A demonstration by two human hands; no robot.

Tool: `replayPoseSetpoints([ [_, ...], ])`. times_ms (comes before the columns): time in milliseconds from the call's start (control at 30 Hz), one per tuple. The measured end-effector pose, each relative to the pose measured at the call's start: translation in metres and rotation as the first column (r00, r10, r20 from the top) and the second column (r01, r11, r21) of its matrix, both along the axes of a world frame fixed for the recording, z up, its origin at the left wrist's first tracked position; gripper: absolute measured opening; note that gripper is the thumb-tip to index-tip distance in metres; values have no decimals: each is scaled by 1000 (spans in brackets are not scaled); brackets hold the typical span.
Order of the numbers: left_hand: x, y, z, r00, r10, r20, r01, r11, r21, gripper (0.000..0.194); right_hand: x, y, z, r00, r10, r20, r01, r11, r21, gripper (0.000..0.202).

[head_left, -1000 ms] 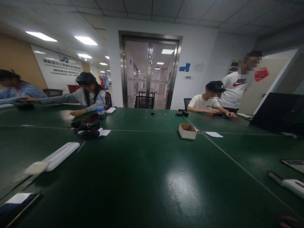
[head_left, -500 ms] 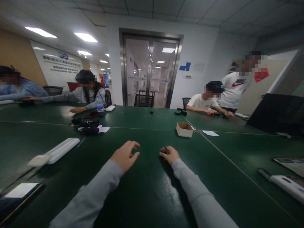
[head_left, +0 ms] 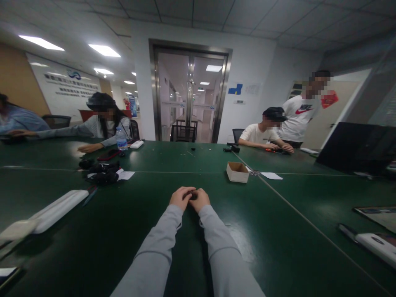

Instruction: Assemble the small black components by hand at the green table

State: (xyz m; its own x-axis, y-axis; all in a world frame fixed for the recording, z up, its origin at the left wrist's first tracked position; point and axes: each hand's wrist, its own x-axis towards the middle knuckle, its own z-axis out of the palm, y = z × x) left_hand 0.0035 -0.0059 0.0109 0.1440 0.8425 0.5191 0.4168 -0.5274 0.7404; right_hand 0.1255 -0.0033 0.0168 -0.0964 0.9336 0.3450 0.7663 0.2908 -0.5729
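- Because both forearms lie stretched out along the green worktop (head_left: 278, 231), the left hand (head_left: 180, 197) and right hand (head_left: 199, 199) meet well out in front of the person, knuckles touching, with something small and dark (head_left: 193, 194) pinched between the fingertips; it is too tiny to name.
- Left hand: fingers curled inward and closed round that small dark piece from its side, wrist resting low on the worktop.
- Right hand: likewise curled and closed on the piece from the other side, thumb tucked under, grey sleeve down to the wrist.
- Resting the wrists looks like a way to steady fine finger work.
- An open cardboard box (head_left: 237, 172) sits beyond the hands, a little to the right, well apart.
- A long white case (head_left: 58, 205) lies off to the left, and a heap of black gear (head_left: 100, 172) farther back.
- Other people sit or stand along the far edge, their hands busy near their own places.
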Motion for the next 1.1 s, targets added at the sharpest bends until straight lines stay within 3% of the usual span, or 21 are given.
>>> replayPoseSetpoints([
  [100,-4,4,-5,989,63,132,-55,997,-59,29,1,-1,0,996,12,-94,-11,1000,9,15],
  [200,-6,9,-11,931,89,353,-36,988,-153,24,0,2,-5,968,35,-248,-34,999,8,21],
  [333,-7,16,-17,853,88,514,11,982,-187,26,-3,7,-14,856,40,-515,-102,990,-93,26],
  [500,-10,18,-16,843,156,515,-25,967,-252,32,-3,7,-12,643,101,-759,-261,961,-93,30],
  [667,-10,10,-9,814,124,568,51,958,-283,39,2,4,-6,483,71,-873,-300,950,-88,47],
  [800,-9,8,-7,815,143,562,40,953,-301,39,6,3,-5,437,71,-897,-312,947,-77,52],
  [1100,-10,9,-6,824,199,531,-7,940,-342,38,6,3,-6,440,141,-887,-320,947,-9,49],
])
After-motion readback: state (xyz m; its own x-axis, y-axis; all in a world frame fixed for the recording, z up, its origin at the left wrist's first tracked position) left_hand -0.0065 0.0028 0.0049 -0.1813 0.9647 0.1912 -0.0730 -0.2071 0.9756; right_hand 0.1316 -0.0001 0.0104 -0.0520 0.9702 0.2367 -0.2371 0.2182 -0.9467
